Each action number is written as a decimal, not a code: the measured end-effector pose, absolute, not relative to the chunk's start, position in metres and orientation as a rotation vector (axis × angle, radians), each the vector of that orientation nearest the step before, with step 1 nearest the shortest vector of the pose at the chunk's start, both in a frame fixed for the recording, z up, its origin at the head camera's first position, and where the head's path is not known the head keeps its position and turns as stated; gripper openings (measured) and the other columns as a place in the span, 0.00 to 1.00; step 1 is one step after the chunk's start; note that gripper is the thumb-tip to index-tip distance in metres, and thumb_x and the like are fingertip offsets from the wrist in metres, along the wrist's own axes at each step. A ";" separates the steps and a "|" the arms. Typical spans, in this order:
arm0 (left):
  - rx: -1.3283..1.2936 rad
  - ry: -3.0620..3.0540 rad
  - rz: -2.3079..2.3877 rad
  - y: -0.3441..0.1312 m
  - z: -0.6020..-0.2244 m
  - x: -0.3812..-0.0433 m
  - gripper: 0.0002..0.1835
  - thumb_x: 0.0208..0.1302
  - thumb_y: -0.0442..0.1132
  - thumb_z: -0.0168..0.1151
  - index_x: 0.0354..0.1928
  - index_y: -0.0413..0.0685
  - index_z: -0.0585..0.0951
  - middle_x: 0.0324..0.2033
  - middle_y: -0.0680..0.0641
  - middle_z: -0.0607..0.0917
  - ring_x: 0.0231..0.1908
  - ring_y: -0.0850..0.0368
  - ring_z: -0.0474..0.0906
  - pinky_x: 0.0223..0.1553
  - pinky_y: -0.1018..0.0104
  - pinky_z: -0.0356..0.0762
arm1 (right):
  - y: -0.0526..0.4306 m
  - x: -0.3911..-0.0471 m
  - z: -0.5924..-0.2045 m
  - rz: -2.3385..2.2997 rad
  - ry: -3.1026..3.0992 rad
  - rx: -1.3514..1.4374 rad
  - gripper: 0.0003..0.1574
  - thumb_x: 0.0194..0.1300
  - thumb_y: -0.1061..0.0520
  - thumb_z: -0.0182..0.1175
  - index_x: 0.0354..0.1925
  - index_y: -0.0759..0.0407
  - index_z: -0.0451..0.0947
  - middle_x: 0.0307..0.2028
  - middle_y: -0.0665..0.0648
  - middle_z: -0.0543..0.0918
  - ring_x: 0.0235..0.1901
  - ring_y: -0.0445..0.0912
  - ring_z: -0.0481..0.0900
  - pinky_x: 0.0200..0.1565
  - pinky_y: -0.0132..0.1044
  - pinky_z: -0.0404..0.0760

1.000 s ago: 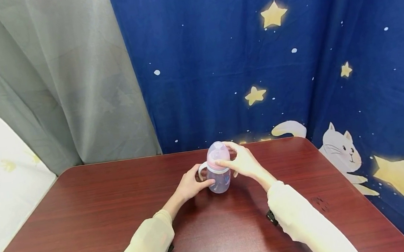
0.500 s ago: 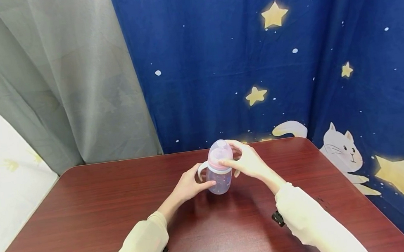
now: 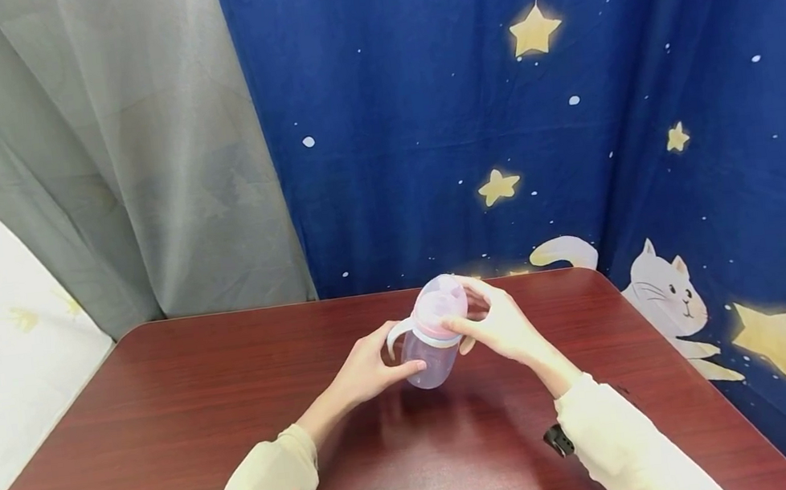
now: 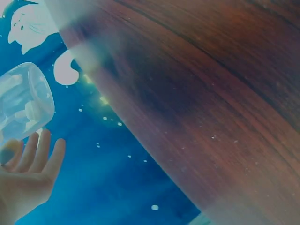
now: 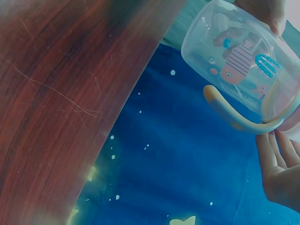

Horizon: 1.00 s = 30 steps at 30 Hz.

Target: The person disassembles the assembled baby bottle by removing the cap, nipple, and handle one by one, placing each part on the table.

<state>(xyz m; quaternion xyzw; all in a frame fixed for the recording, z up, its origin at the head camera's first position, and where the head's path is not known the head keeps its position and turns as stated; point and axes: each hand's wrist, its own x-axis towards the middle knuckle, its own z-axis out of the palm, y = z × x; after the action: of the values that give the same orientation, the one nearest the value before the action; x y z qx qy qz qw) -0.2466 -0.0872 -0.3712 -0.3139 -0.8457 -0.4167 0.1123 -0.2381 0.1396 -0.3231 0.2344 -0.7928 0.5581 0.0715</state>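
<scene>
A clear baby bottle (image 3: 426, 361) with a pink collar, a clear domed cap (image 3: 444, 292) and white side handles (image 3: 397, 333) is held over the table, its top leaning right. My left hand (image 3: 370, 367) grips the body low on the left, thumb across the front. On the other side my right hand (image 3: 507, 327) holds the cap and collar, thumb in front and fingers behind. A pink striped fish print (image 5: 236, 63) shows on the bottle in the right wrist view. Part of the clear body (image 4: 40, 93) fills the left edge of the left wrist view.
The bottle is above a dark red wooden table (image 3: 233, 376), near its far edge. Behind hang a grey curtain (image 3: 170, 141) and a blue curtain (image 3: 386, 116) with stars and a cat. A dark wrist device (image 3: 558, 440) sits under the right sleeve.
The bottle has gone from nearly upright to leaning right, its top moving right. My right hand has moved right and slightly down with the cap; my left hand keeps its grip on the body.
</scene>
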 end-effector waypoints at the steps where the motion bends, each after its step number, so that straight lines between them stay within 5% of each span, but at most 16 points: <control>1: -0.925 -2.475 -1.208 -0.087 -0.370 -0.245 0.28 0.47 0.48 0.71 0.50 0.46 0.75 0.33 0.52 0.80 0.30 0.58 0.74 0.31 0.68 0.72 | 0.140 -0.236 -0.324 1.672 -2.374 0.709 0.37 0.52 0.59 0.67 0.60 0.59 0.66 0.49 0.61 0.77 0.43 0.51 0.78 0.44 0.43 0.75; 7: -0.923 -2.468 -1.110 -0.087 -0.363 -0.233 0.29 0.44 0.48 0.72 0.49 0.47 0.75 0.33 0.54 0.80 0.30 0.60 0.74 0.31 0.68 0.72 | 0.143 -0.226 -0.327 1.693 -2.300 0.711 0.35 0.53 0.63 0.66 0.59 0.64 0.66 0.49 0.63 0.77 0.50 0.52 0.74 0.50 0.45 0.71; 21: -0.959 -2.436 -1.044 -0.087 -0.351 -0.217 0.35 0.40 0.52 0.73 0.52 0.48 0.73 0.39 0.54 0.80 0.36 0.61 0.75 0.38 0.66 0.73 | 0.145 -0.209 -0.330 1.865 -2.123 0.672 0.35 0.53 0.70 0.61 0.59 0.71 0.63 0.49 0.69 0.75 0.44 0.41 0.77 0.46 0.32 0.73; 30: -1.010 -2.416 -1.118 -0.090 -0.347 -0.213 0.37 0.40 0.51 0.74 0.55 0.51 0.71 0.43 0.55 0.79 0.38 0.63 0.74 0.39 0.65 0.73 | 0.142 -0.205 -0.338 2.032 -1.920 0.806 0.35 0.54 0.68 0.60 0.58 0.78 0.59 0.44 0.51 0.78 0.43 0.42 0.77 0.45 0.32 0.74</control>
<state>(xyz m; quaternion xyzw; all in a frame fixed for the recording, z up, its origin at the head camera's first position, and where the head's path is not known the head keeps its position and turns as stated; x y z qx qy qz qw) -0.2131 -0.0905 -0.3474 -0.3508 -0.8394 -0.3885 0.1465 -0.2050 0.1423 -0.3382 0.2750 -0.6556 0.6936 0.1159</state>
